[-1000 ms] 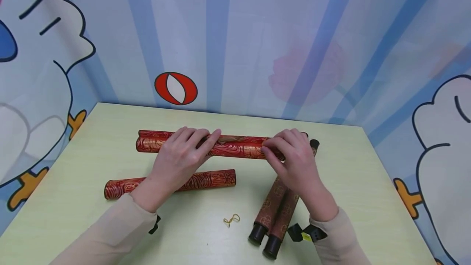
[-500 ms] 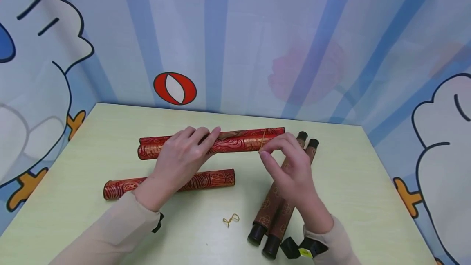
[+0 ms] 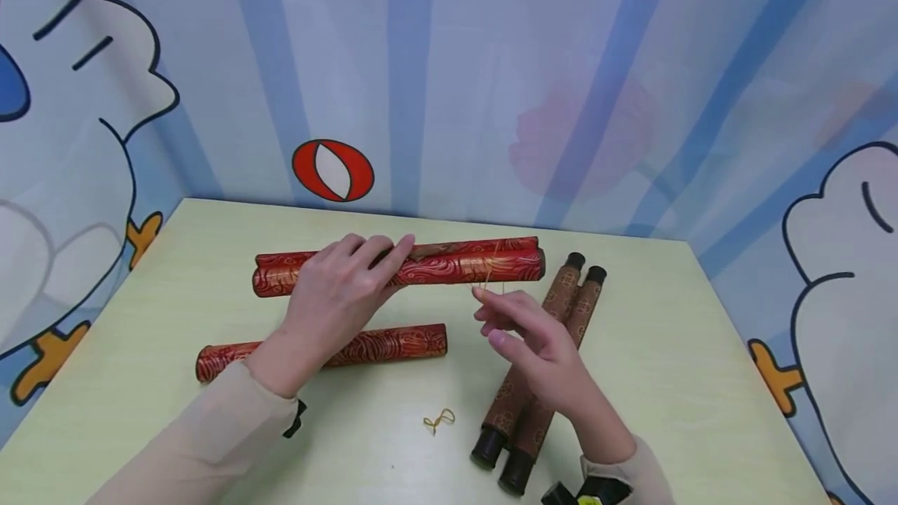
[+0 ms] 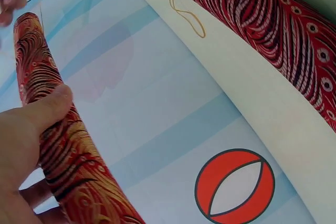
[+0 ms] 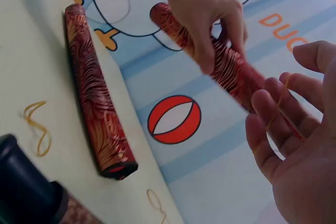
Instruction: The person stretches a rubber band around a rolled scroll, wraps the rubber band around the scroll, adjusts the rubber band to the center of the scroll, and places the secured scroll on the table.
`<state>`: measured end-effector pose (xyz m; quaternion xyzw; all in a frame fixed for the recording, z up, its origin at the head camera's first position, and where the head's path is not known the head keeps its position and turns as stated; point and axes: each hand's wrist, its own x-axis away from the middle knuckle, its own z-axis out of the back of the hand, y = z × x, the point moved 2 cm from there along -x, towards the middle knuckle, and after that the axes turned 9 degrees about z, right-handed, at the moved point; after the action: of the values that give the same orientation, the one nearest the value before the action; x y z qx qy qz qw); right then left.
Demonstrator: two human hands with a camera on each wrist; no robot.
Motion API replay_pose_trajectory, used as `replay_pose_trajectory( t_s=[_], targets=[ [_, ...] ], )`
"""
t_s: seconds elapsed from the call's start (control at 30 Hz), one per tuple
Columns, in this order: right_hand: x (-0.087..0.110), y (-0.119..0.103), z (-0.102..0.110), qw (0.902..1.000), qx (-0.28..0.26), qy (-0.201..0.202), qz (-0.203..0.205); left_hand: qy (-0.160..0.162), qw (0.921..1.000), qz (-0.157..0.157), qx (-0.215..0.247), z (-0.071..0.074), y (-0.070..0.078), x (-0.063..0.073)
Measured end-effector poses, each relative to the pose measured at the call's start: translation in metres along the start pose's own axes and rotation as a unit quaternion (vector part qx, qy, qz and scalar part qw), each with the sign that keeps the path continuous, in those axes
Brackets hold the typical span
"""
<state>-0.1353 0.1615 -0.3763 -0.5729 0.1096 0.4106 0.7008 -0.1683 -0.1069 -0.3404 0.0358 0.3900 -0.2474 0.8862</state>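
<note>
Just below the right end of two red rolls (image 3: 459, 269), the right hand (image 3: 543, 349) holds its fingers (image 5: 262, 148) loosely bent, thumb well apart, a thin yellow band (image 5: 282, 94) hooked across them. The fingers of the left hand (image 3: 344, 279) wrap round the middle of the rolls, gripping them in the air above the desk (image 3: 666, 333). The step in hand seems to be working the band at that end; whether it is going on or coming off, I cannot tell. Either way, the next move appears to call for a steady left grip while the right fingers stretch the loop clear of the end. The rolls sit side by side, nearly level, glossy red with gold and dark swirls. Nearer the person, a third red roll (image 3: 396, 344) lies on the desk, partly hidden by the left wrist; a loose yellow loop (image 3: 440, 418) lies near it. At the right, two black-ended brown rolls (image 3: 507, 407) lie slantwise, partly behind the right hand.
</note>
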Motion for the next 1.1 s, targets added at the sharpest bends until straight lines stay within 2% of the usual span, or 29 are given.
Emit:
replay_pose_trajectory(
  t_s=[0.13, 0.3, 0.53, 0.67, 0.8, 0.9, 1.0, 1.1],
  targets=[
    [0.01, 0.008, 0.004, 0.9989, -0.014, -0.019, -0.04, 0.029, 0.9993, -0.019, 0.012, 0.001, 0.001, 0.002],
    [0.017, 0.015, 0.009, 0.9957, -0.043, -0.018, -0.08, 0.064, 0.9971, -0.041, 0.003, 0.003, 0.006, 0.005],
    [0.017, 0.02, 0.012, 0.9901, -0.095, 0.006, -0.103, 0.104, 0.9934, -0.046, 0.012, 0.005, 0.01, 0.007],
    [0.016, 0.027, 0.014, 0.9786, -0.134, 0.029, -0.153, 0.137, 0.9891, -0.053, 0.012, 0.005, 0.012, 0.005],
    [0.013, 0.033, 0.014, 0.9586, -0.187, 0.039, -0.211, 0.147, 0.9876, -0.053, 0.009, 0.005, 0.014, 0.003],
    [0.011, 0.036, 0.013, 0.9485, -0.213, 0.038, -0.231, 0.148, 0.9876, -0.051, 0.01, 0.005, 0.015, 0.001],
    [0.009, 0.039, 0.011, 0.9477, -0.212, 0.027, -0.237, 0.147, 0.9878, -0.049, 0.013, 0.005, 0.016, 0.0],
    [0.007, 0.042, 0.008, 0.9522, -0.193, 0.013, -0.237, 0.146, 0.9881, -0.046, 0.015, 0.006, 0.015, -0.001]
  ],
)
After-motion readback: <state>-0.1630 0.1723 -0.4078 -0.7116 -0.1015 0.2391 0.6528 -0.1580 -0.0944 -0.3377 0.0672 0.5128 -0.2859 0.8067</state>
